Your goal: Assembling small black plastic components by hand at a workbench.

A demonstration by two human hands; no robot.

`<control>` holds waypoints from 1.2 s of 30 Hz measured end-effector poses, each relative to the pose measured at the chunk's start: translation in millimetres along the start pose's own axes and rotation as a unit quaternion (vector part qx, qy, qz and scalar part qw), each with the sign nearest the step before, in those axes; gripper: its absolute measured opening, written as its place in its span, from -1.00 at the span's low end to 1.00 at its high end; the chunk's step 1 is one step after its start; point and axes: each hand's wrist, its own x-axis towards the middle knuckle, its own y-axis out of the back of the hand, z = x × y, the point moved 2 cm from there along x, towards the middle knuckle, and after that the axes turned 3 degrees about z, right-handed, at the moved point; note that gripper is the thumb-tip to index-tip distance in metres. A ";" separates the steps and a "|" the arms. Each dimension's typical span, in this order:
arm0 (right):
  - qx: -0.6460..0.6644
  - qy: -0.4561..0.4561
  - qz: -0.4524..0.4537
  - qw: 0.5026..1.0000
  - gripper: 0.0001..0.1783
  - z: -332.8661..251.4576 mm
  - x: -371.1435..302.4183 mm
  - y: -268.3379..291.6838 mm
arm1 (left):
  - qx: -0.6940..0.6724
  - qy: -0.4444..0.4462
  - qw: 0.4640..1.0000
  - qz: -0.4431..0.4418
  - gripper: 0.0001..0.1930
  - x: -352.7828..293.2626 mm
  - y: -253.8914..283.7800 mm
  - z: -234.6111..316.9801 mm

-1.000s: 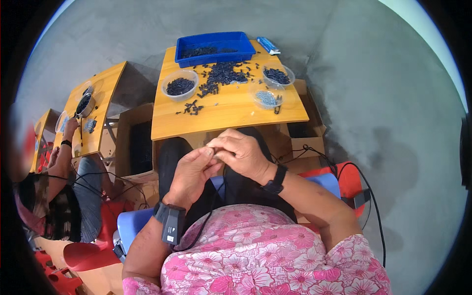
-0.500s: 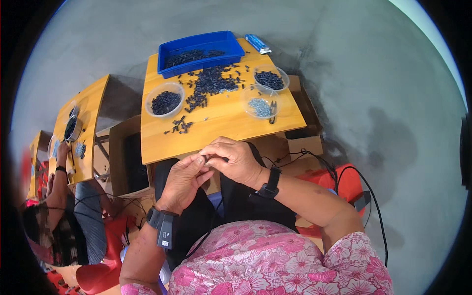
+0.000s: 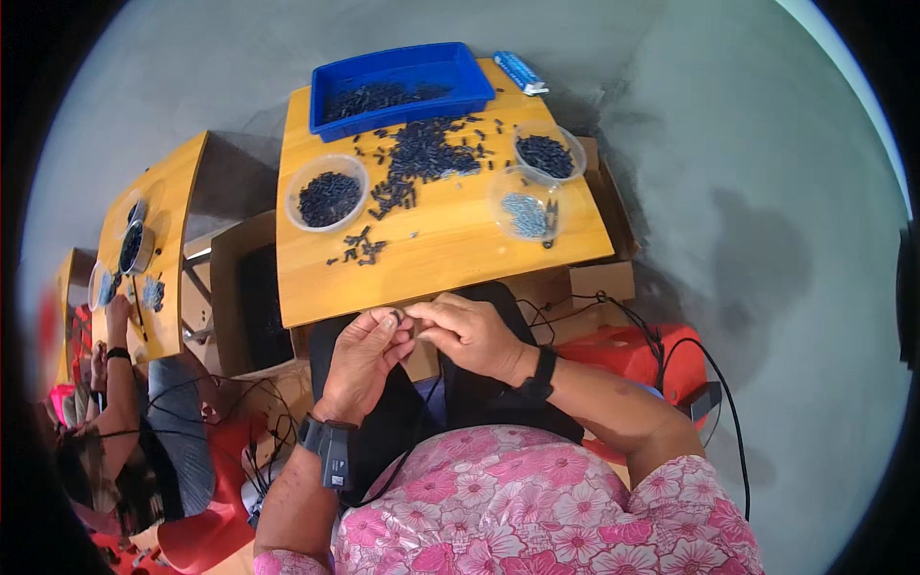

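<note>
Both hands meet at the near table [image 3: 450,273] edge: left hand [image 3: 364,359] pinches a small dark part [image 3: 396,315] at its fingertips, right hand [image 3: 474,335] has fingers curled, touching it. Loose dark pieces [image 3: 422,158], three bowls and a blue tray [image 3: 398,86] sit further back.

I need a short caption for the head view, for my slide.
Both hands, left hand and right hand, pinch a small dark part below a wooden table.

Small dark part [image 3: 397,315] pinched at fingertips, just below wooden table edge, above lap.
</note>
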 end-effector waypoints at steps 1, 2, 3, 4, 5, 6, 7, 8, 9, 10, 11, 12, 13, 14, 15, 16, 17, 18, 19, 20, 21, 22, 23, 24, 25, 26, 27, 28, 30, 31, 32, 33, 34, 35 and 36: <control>-0.006 0.000 0.011 1.000 -0.67 1.6 2.1 0.7 | -0.003 -0.002 1.000 0.008 -0.89 -0.5 2.1 3.1; -0.002 0.000 0.004 1.000 -0.67 7.7 3.5 1.7 | -0.001 -0.015 1.000 0.015 -0.89 -0.3 2.2 5.9; 0.006 -0.017 0.015 1.000 -0.72 17.7 4.5 2.5 | 0.002 -0.029 0.999 0.023 -0.89 -0.2 3.2 8.2; 0.014 -0.033 0.025 0.999 -0.75 25.1 5.0 2.9 | -0.002 -0.029 0.999 0.029 -0.89 -0.3 5.3 9.3; 0.047 -0.070 0.044 0.995 -0.82 29.5 6.5 2.8 | 0.000 -0.029 0.999 0.029 -0.89 -0.3 7.8 10.9; 0.050 -0.070 0.037 0.996 -0.82 32.3 8.1 4.2 | 0.003 -0.029 0.999 0.029 -0.88 -0.2 9.9 12.2; 0.064 -0.107 0.040 0.991 -0.83 37.0 9.4 7.4 | 0.000 -0.030 0.999 0.035 -0.88 0.5 10.3 12.5; 0.077 -0.145 0.044 0.985 -0.83 41.8 10.4 8.9 | -0.002 -0.024 0.999 0.048 -0.89 1.1 10.1 12.0; 0.084 -0.163 0.043 0.982 -0.84 46.9 12.4 8.5 | -0.005 -0.018 0.998 0.061 -0.90 1.6 10.9 11.6; 0.087 -0.165 0.038 0.982 -0.84 49.4 15.7 5.9 | -0.007 -0.017 0.998 0.066 -0.90 1.8 12.9 11.8; 0.081 -0.165 0.038 0.982 -0.84 51.9 18.6 4.9 | -0.012 -0.010 0.997 0.081 -0.90 1.9 14.5 10.2; 0.075 -0.165 0.039 0.983 -0.84 53.4 22.3 3.7 | -0.016 -0.002 0.995 0.095 -0.89 2.6 15.9 8.7; 0.088 -0.180 0.042 0.979 -0.84 54.3 26.2 2.6 | -0.020 0.000 0.995 0.101 -0.89 5.6 15.8 10.4; 0.091 -0.185 0.035 0.978 -0.84 53.5 28.4 0.2 | -0.022 -0.003 0.995 0.096 -0.88 7.1 15.3 14.0; 0.104 -0.181 0.045 0.977 -0.84 53.1 30.6 -1.3 | -0.024 -0.007 0.996 0.091 -0.88 6.9 15.7 15.2; 0.117 -0.178 0.056 0.975 -0.84 52.7 30.4 -3.2 | -0.027 -0.004 0.995 0.098 -0.88 4.5 17.1 13.1; 0.122 -0.183 0.052 0.974 -0.84 55.3 29.3 -5.1 | -0.028 -0.005 0.995 0.100 -0.87 7.0 17.9 13.3; 0.122 -0.183 0.049 0.974 -0.84 55.3 27.5 -6.5 | -0.030 -0.006 0.994 0.102 -0.87 9.0 19.1 13.9; 0.111 -0.189 0.026 0.975 -0.84 54.5 24.9 -8.4 | -0.034 -0.004 0.994 0.100 -0.88 8.7 21.2 14.1; 0.101 -0.194 0.003 0.976 -0.84 54.3 22.5 -9.6 | -0.037 -0.006 0.994 0.102 -0.88 8.2 20.9 13.9; 0.100 -0.196 -0.005 0.975 -0.85 55.7 21.5 -9.9 | -0.042 0.003 0.992 0.117 -0.88 7.7 20.0 13.5; 0.100 -0.194 -0.009 0.976 -0.85 58.7 22.8 -10.8 | -0.048 0.011 0.990 0.131 -0.88 7.2 20.2 13.3; 0.093 -0.188 -0.001 0.978 -0.85 62.1 23.1 -11.8 | -0.056 0.012 0.990 0.132 -0.88 7.3 22.3 10.7; 0.087 -0.182 0.007 0.979 -0.86 64.1 24.5 -12.7 | -0.058 0.010 0.989 0.134 -0.88 7.8 23.5 8.9; 0.087 -0.180 0.003 0.980 -0.86 66.1 28.6 -13.8 | -0.063 0.016 0.988 0.137 -0.88 8.5 23.9 6.9; 0.056 -0.153 0.007 0.987 -0.85 67.0 35.9 -14.8 | -0.067 0.022 0.988 0.139 -0.88 9.1 25.0 5.5; 0.025 -0.126 0.012 0.992 -0.84 67.9 43.7 -15.9 | -0.068 0.022 0.988 0.134 -0.89 10.1 26.6 3.8; 0.025 -0.124 0.011 0.992 -0.84 69.3 51.7 -18.5 | -0.069 0.020 0.988 0.135 -0.89 10.0 26.6 3.9; -0.019 -0.058 0.044 0.997 -0.86 70.1 69.0 -21.7 | -0.064 0.031 0.988 0.134 -0.91 12.8 23.7 3.7; -0.022 -0.056 0.044 0.997 -0.86 71.7 74.8 -25.7 | -0.061 0.037 0.988 0.137 -0.93 11.9 22.3 3.1; -0.054 -0.060 0.053 0.995 -0.86 74.2 80.2 -28.9 | -0.063 0.036 0.988 0.133 -0.93 10.9 21.4 2.9; -0.086 -0.065 0.063 0.992 -0.86 77.9 84.9 -29.5 | -0.059 0.040 0.988 0.136 -0.94 9.6 22.1 2.5; -0.090 -0.063 0.064 0.992 -0.86 82.9 89.7 -28.2 | -0.055 0.045 0.988 0.138 -0.94 9.1 22.1 2.2; -0.125 -0.073 0.079 0.986 -0.85 88.3 94.1 -27.6 | -0.053 0.050 0.987 0.141 -0.95 8.3 21.7 3.1; -0.160 -0.082 0.094 0.979 -0.83 94.2 98.1 -26.6 | -0.054 0.049 0.988 0.138 -0.95 8.4 21.3 3.4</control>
